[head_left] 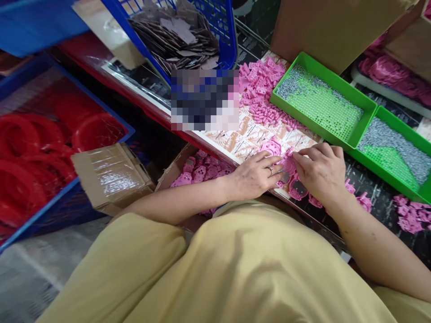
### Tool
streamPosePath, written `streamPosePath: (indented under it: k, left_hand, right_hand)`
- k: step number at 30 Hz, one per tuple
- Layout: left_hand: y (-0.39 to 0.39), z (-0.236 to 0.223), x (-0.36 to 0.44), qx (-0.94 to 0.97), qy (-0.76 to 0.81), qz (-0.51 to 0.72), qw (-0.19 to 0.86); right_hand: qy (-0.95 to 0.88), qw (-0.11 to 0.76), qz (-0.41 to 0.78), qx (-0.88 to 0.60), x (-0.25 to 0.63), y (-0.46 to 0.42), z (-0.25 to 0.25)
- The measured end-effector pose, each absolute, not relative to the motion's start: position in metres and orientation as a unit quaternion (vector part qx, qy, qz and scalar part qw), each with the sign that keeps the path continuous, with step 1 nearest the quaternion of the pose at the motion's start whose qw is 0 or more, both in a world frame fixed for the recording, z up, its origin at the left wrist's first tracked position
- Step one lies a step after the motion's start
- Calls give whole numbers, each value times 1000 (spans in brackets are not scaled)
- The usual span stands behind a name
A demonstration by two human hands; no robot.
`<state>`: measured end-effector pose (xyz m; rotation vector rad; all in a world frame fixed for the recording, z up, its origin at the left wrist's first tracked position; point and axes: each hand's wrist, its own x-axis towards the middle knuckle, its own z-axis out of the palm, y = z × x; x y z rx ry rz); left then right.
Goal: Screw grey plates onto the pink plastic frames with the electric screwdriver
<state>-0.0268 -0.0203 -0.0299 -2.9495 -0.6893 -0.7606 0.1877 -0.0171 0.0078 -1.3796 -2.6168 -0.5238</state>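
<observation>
Both my hands meet over a small pink plastic part at the near edge of the worktable. My left hand, with a ring on one finger, pinches the part from the left. My right hand curls its fingers over it from the right. More pink round pieces lie under and beside my right hand. One pink disc sits just beyond my left fingers.
A heap of pink parts lies further back. Two green trays with small metal pieces stand at the right. A blue basket holds grey cards. A cardboard box of pink parts and a blue crate of red rings sit below left.
</observation>
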Motion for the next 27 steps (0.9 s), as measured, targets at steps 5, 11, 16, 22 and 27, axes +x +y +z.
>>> streamPosePath:
  k: [5,11,16,22,27]
  left_hand:
    - [-19,-27,-27,-948,-216,-233,9]
    - [-17,-26,-27,-948,-212,-236,17]
    - [-19,-25,-27,-945,-209,-250,-1]
    - [45,-24,-73,-885,-381,-266,-14]
    - [118,-45,-115,-817,-526,-236,-12]
  right_hand:
    - [-875,86,-170,-445,191,-11,5]
    - [-862,19,-224,-454,179,-27,12]
    - [-871,16,-223,-437,173,-32,15]
    - [-876,53,-252,-407,179,-23,12]
    - [-868,93,-252,-418,188,-24,21]
